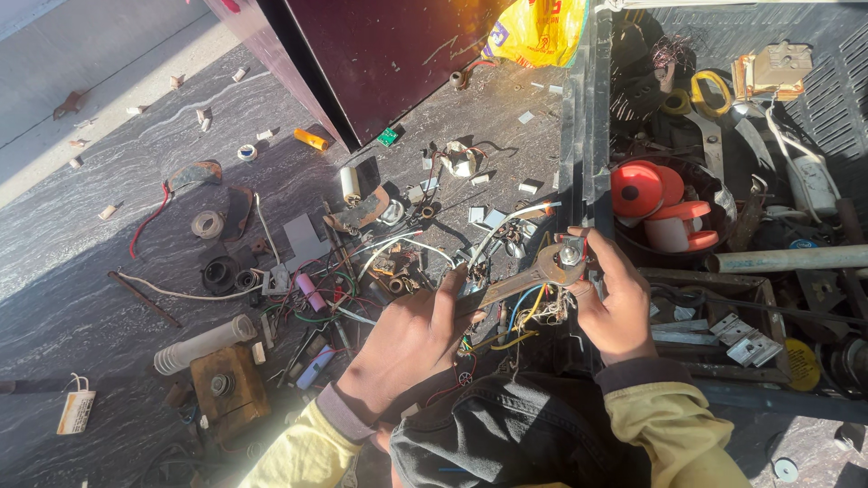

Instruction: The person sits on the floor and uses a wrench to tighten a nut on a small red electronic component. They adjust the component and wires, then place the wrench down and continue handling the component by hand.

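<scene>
Sunlit grey floor (81, 298) is littered with scrap. I see my left hand (407, 348) grasping a wrench (520, 280) on the nut of a wired part (570, 258), pinched at 3 o'clock by my right hand (619, 303). Loosening seems underway; next needs a steady turn.

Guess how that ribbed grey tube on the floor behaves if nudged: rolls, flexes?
The ribbed grey tube is cylindrical and lies flat on smooth stone floor, so it would probably roll sideways. Its corrugated ribs suggest it bends rather than stays stiff. It looks hollow, so likely light.
</scene>
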